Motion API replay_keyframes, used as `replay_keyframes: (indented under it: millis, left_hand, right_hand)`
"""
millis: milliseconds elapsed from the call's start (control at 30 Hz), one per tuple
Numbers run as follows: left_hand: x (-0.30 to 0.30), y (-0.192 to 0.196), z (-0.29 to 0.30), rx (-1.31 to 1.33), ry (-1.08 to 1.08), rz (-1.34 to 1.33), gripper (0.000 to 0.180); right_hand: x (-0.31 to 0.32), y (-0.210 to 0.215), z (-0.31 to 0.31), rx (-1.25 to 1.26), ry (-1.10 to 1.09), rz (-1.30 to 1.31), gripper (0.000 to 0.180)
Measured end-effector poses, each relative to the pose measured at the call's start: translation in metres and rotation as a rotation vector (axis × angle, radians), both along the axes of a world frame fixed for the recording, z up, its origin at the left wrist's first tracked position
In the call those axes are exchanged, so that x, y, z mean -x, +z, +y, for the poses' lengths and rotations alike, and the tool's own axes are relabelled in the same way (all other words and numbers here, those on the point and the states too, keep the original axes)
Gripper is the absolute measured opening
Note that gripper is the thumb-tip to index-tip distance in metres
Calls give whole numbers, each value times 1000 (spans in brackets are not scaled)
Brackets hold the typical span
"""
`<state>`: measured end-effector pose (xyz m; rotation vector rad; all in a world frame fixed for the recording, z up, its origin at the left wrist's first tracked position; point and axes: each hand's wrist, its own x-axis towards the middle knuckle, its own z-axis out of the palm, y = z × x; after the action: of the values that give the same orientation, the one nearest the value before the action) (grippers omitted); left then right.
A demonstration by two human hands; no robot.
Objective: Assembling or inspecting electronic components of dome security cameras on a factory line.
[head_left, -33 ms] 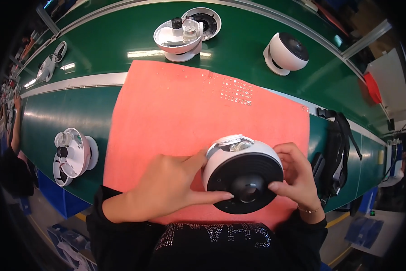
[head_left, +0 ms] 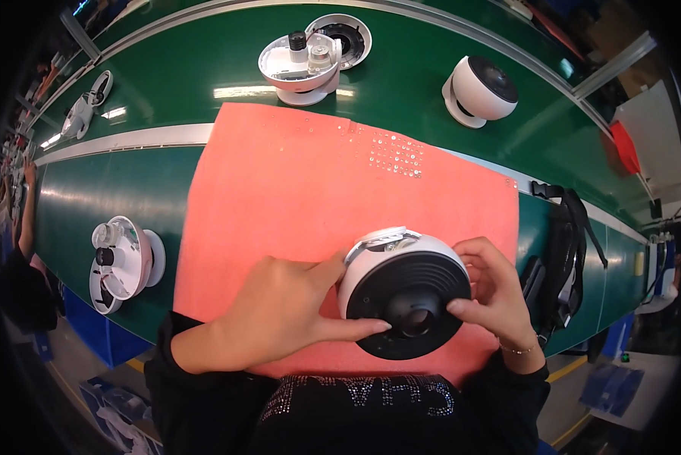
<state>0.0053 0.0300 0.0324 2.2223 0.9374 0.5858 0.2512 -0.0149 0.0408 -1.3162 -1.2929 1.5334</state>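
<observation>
Head camera view: a round white device (head_left: 405, 296) with a black front sits between the fingers of both hands, tilted so that the front faces the wearer. Its underside is out of sight, and a raised flap (head_left: 382, 236) at its far edge leaves only part of the clear inner piece (head_left: 403, 244) showing, just beyond the left fingertips.

The left hand (head_left: 280, 303) comes in flat from the side, its thumb stretched across the black front and its forefinger against the shell; the other fingers are hidden beneath. Thumb and forefinger are spread, clamped on the device. The right hand (head_left: 496, 292) is curled, thumb on the rim of the front, fingers bent around the shell with their tips hard to make out.

Under the fingers lies a pink mat (head_left: 257, 197), bearing rows of small shiny pieces (head_left: 396, 155) beyond them. Left of the left fingers, an open white housing (head_left: 132, 262) holds a black cylinder (head_left: 105, 256) and clear round parts. Well beyond both hands, another open housing (head_left: 299, 72) contains similar parts. A closed device (head_left: 488, 87) stands beyond the right fingers; a black bag (head_left: 564, 265) lies to their right.
</observation>
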Motion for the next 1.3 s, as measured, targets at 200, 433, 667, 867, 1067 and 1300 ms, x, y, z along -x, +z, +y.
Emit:
replay_keyframes:
  millis: [200, 433, 667, 867, 1067, 1300]
  left_hand:
    - [-3, 7, 13, -88, -56, 286, 52]
    - [-2, 4, 24, -22, -87, 358, 48]
    - [-5, 5, 20, -63, -115, 416, 48]
    - [-4, 4, 24, -81, -138, 432, 51]
    - [-2, 6, 24, -106, -141, 406, 49]
    - [-5, 6, 26, -112, -179, 370, 54]
  right_hand:
    - [0, -7, 13, -268, -41, -389, 21]
    - [4, -12, 29, -360, 35, -548, 23]
    - [-2, -12, 24, -489, 97, -621, 23]
    - [7, 3, 21, -904, 43, -834, 41]
    - [23, 13, 8, -921, 328, -752, 42]
    - [30, 17, 5, -848, 401, -587, 53]
